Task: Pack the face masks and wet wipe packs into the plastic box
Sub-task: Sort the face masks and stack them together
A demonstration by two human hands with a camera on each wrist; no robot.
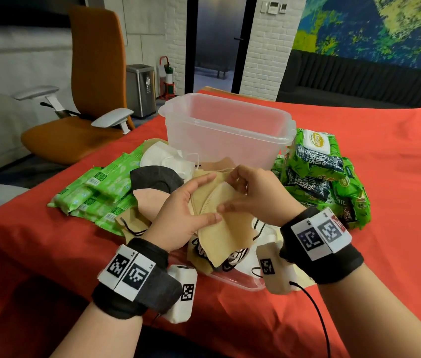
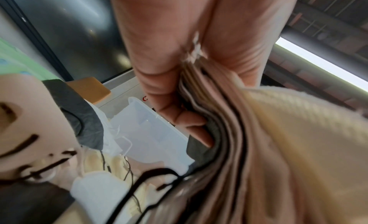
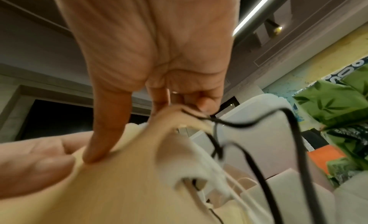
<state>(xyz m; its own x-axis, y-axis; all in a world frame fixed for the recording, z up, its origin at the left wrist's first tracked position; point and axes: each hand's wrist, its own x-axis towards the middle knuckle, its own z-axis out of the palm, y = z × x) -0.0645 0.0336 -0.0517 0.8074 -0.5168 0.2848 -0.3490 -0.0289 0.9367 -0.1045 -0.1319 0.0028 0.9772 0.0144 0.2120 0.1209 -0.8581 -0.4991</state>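
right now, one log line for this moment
step: gathering masks | left hand: grips beige mask stack | right hand: pinches stack top | plastic box: open, masks not yet in

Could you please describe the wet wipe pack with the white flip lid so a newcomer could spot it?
Find the clear plastic box on the red tablecloth. Right of it lies a green pile; the wet wipe pack tops it, alone showing a white lid.

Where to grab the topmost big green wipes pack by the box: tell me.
Take the big green wipes pack across its soft short sides, right hand from above: it lies flat atop the pile, white lid up, beside the plastic box.
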